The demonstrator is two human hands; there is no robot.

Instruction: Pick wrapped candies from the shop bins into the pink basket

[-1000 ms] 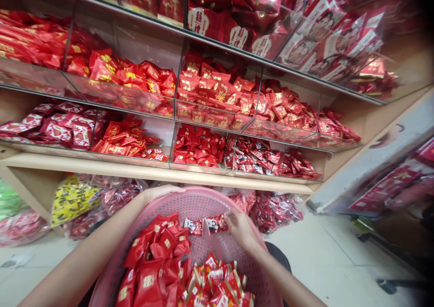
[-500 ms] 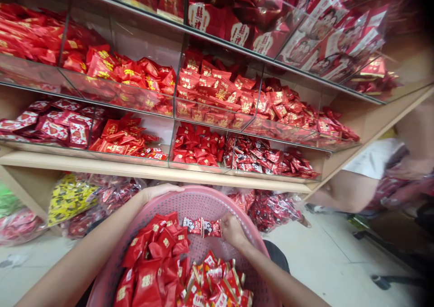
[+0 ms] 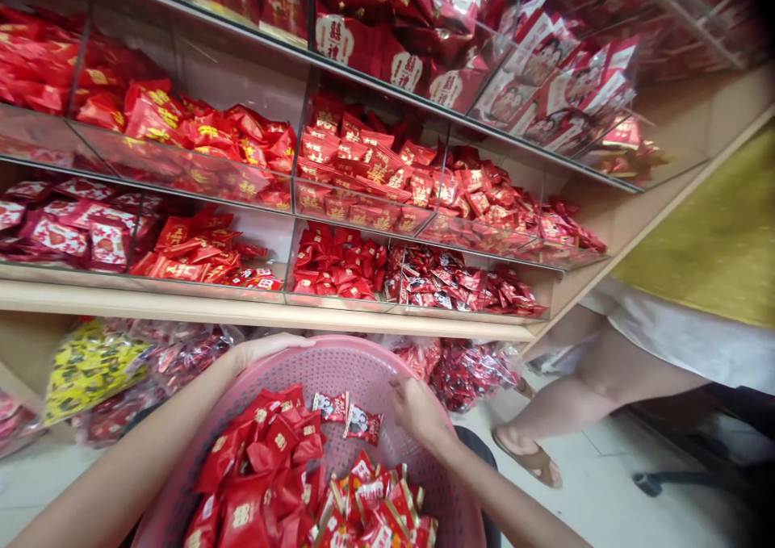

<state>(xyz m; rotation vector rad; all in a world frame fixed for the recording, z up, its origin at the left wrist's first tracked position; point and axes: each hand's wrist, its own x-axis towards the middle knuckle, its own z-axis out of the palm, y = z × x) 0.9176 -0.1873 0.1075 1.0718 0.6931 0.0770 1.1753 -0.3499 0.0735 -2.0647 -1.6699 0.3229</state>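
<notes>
A pink perforated basket (image 3: 363, 357) is below the shelf, holding red packets (image 3: 248, 475) at left and gold-edged red packets (image 3: 379, 504) at lower right. Two small red-and-white packets (image 3: 347, 417) lie in its upper part. My left hand (image 3: 275, 349) grips the basket's rim at the top left. Above the basket's right part is my right hand (image 3: 416, 409), its fingers curled close together, just right of the small packets and apart from them. Whether anything is inside those fingers is too small to tell.
Shelf bins with clear fronts hold red packets (image 3: 381, 165). Under the wooden shelf edge (image 3: 182, 299) lie plastic bags, one with yellow packets (image 3: 94, 366). A person in a yellow top (image 3: 708, 233) stands at the right, a sandaled foot (image 3: 529, 453) on the tiled floor near a chair's wheel (image 3: 647, 483).
My right hand has let go of the small packets, which now lie in the basket, turned apart. The person at the right shows more fully. The view has shifted slightly right.
</notes>
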